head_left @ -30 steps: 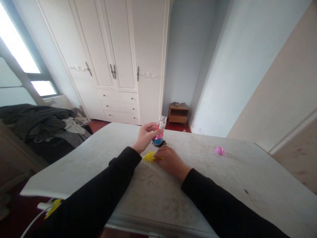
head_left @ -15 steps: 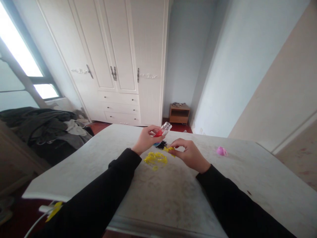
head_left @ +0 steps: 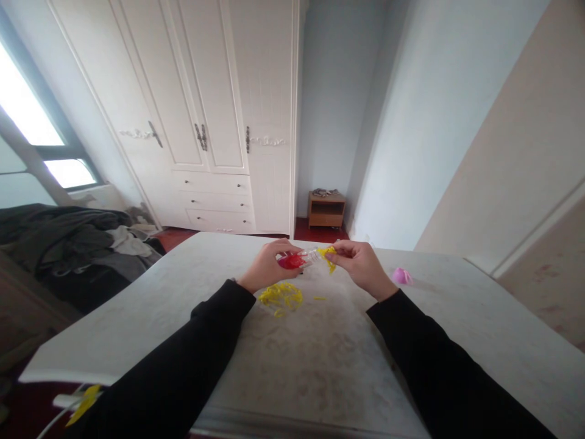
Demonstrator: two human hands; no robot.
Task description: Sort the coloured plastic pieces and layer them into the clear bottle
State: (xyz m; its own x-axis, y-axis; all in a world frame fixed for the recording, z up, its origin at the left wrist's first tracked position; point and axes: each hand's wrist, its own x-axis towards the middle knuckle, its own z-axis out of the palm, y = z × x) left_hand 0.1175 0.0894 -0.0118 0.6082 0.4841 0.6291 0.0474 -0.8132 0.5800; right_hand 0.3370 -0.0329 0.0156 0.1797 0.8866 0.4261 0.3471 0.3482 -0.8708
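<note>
My left hand (head_left: 265, 266) is closed around a small clear bottle (head_left: 299, 260) with red contents. The bottle is tilted nearly flat, its mouth towards the right. My right hand (head_left: 361, 266) pinches a bunch of yellow rubber bands (head_left: 328, 255) right at that mouth; whether some are inside the neck I cannot tell. On the table below my left hand lies a loose pile of yellow rubber bands (head_left: 282, 297). One yellow piece (head_left: 320, 299) lies apart to its right. The black pile is mostly hidden behind my left hand and the bottle.
A pink object (head_left: 402, 276) with a loop sits on the white table (head_left: 320, 366) to the right. A white wardrobe (head_left: 228, 110) and a small wooden cabinet (head_left: 326, 210) stand beyond. Dark clothes (head_left: 68, 250) are heaped at the left.
My left hand has tipped the bottle flatter, mouth to the right. My right hand has lifted the yellow bands from the table up to the mouth, and one piece now lies below.
</note>
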